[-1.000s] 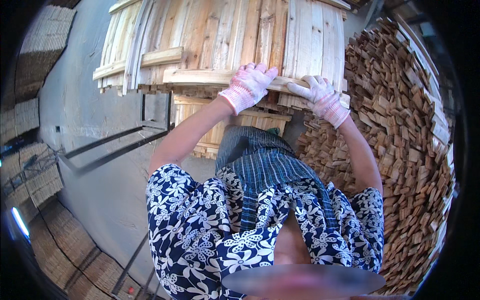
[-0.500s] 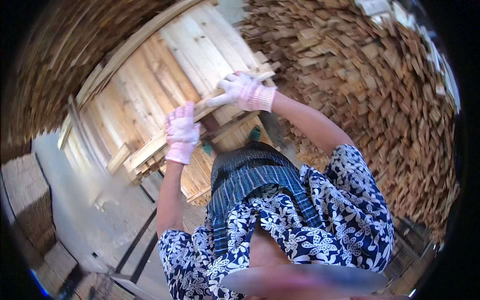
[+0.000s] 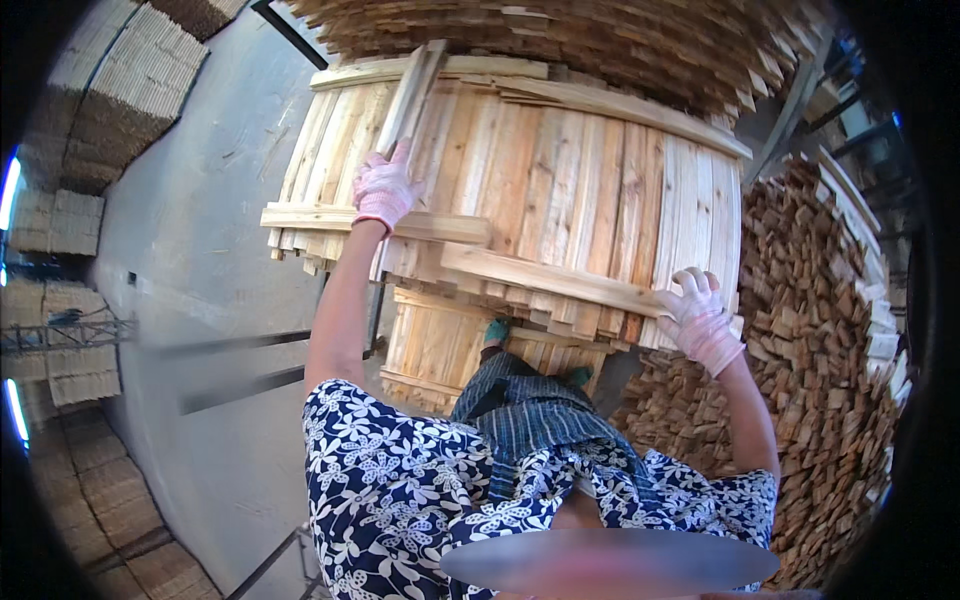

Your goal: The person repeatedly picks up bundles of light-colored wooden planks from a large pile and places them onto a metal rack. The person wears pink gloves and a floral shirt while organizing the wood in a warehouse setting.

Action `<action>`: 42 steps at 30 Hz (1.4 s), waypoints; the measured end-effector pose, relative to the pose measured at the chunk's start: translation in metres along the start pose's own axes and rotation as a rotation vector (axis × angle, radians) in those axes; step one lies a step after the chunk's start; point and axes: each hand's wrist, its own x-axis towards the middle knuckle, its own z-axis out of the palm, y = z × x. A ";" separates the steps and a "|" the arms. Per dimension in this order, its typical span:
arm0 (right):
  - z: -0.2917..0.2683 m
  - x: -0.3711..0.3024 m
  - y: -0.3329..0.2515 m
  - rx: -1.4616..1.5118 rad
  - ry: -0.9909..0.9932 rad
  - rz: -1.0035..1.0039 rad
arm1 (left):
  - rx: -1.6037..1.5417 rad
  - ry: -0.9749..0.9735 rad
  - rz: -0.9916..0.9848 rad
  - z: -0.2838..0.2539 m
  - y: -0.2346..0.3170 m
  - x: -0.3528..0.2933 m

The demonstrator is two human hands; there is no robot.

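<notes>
The narrow board (image 3: 415, 85), which may be two thin pieces side by side, lies on the left part of the board stack (image 3: 550, 180), its long axis running away from the person and leaning a little to the right at the far end. Most of its visible length lies ahead of the fingers of the left hand (image 3: 385, 190), so the left is by far the nearer hand. The gloved left fingers reach forward onto it, one stretched out along it; whether they pinch the wood or only press on it, one cannot tell. The near strip (image 3: 560, 278) lies crosswise along the stack's near edge, roughly square to the narrow board, its left end overlapping the left strip (image 3: 320, 216). The right hand (image 3: 695, 318) is at its right part, well apart from the left hand, with fingers loosely bent and the thumb set away from them beside the wood; they are not seen closed round anything, and contact under the palm is hidden. Compared with half a second ago, when both hands were close together on the near strip, the left hand has moved off it to the narrow board, while the right remains near the strip's right part. The view has also swung round, so the stack now sits nearly level across it.
</notes>
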 end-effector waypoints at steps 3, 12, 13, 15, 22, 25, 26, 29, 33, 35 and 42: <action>-0.025 0.040 -0.012 0.237 -0.110 0.155 | -0.567 -0.144 -0.180 -0.006 -0.006 0.026; -0.038 0.196 -0.110 0.410 0.023 -0.138 | -0.425 -0.166 -0.037 -0.060 0.050 0.007; -0.039 0.207 -0.123 0.407 0.020 -0.148 | -0.433 -0.137 -0.026 -0.054 0.051 0.010; -0.037 0.223 -0.148 0.410 0.010 -0.166 | -0.440 -0.084 -0.005 -0.028 0.039 0.020; -0.056 0.185 -0.133 0.505 0.075 -0.096 | -0.562 0.089 -0.025 -0.069 -0.111 0.049; -0.052 0.148 -0.120 0.486 0.017 0.000 | -0.356 0.074 -0.062 -0.093 -0.157 0.060; -0.048 0.148 -0.125 0.469 0.054 -0.011 | -0.328 0.118 -0.041 -0.087 -0.182 0.072; -0.039 0.151 -0.138 0.442 0.099 0.001 | -0.367 0.050 -0.006 -0.050 -0.223 0.111; -0.028 0.130 -0.137 0.467 0.071 0.193 | -0.637 0.134 0.290 -0.023 -0.209 0.136; -0.015 0.124 -0.130 0.494 0.064 0.152 | -0.593 0.186 0.323 -0.044 -0.216 0.126; -0.006 0.088 -0.130 0.395 0.087 0.470 | -0.501 0.526 0.277 -0.042 -0.144 0.143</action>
